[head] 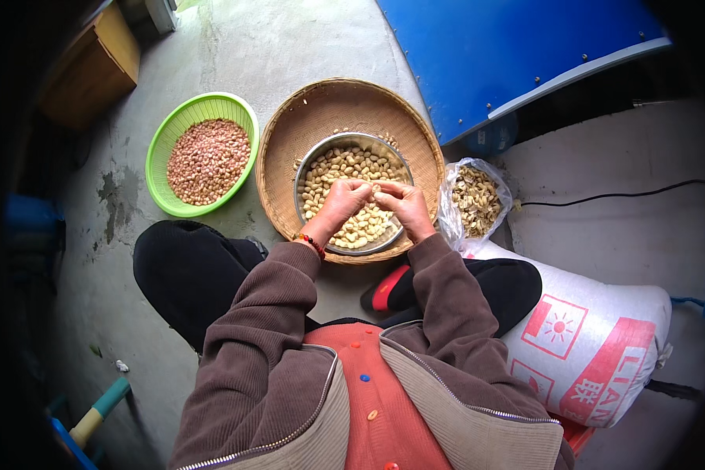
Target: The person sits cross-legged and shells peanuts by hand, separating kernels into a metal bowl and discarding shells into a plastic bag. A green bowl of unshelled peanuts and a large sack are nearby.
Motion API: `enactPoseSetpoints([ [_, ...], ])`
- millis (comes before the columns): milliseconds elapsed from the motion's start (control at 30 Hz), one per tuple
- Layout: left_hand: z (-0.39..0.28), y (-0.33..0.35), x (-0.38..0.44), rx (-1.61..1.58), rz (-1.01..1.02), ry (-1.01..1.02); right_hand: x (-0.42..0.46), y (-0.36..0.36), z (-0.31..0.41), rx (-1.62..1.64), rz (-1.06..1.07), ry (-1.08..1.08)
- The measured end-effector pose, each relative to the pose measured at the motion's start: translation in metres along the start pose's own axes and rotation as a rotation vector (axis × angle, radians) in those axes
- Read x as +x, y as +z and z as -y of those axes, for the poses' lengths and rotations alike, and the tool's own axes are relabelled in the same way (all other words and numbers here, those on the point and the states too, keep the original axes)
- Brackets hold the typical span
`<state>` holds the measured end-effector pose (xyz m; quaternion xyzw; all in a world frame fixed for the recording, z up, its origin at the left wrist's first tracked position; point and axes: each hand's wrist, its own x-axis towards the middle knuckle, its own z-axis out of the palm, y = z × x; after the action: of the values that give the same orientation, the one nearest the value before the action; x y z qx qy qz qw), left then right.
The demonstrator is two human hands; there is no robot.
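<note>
Over a round metal basin (410,166) of unshelled peanuts (352,161), my left hand (345,201) and my right hand (407,205) meet at the fingertips. Between them is a small pale peanut (376,188), mostly covered by the fingers, so its shell's condition is hard to see. The basin rests inside a wide woven bamboo tray (352,97). Bits of shell lie on the tray behind the basin. To the left, a green plastic basket (163,147) holds shelled pinkish peanut kernels (208,161). At the tray's right, a clear plastic bag (502,176) holds broken peanut shells (476,201).
A full white woven sack (587,317) with red printing lies at my right. A blue panel (505,53) with a metal edge stands at the back right. A black cable (611,195) crosses the right side. A wooden box (94,70) stands far left on the concrete floor (258,41).
</note>
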<state>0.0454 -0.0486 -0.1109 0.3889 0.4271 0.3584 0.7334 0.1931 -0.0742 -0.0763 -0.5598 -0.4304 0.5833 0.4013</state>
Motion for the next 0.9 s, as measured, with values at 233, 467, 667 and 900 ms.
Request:
enactPoseSetpoints([
  [233,-0.001,-0.004,0.002,0.166,0.032,0.085,-0.002,0.001,0.000,-0.285,-0.023,-0.138],
  [467,0.004,-0.001,0.002,0.186,-0.030,0.145,-0.003,0.003,-0.002,-0.395,-0.026,-0.187],
  [667,-0.003,0.001,0.000,-0.066,-0.021,0.038,-0.002,0.002,-0.001,0.076,0.000,0.009],
  [900,-0.002,-0.001,0.003,-0.062,-0.050,0.079,0.000,-0.002,0.005,0.413,-0.060,0.094],
])
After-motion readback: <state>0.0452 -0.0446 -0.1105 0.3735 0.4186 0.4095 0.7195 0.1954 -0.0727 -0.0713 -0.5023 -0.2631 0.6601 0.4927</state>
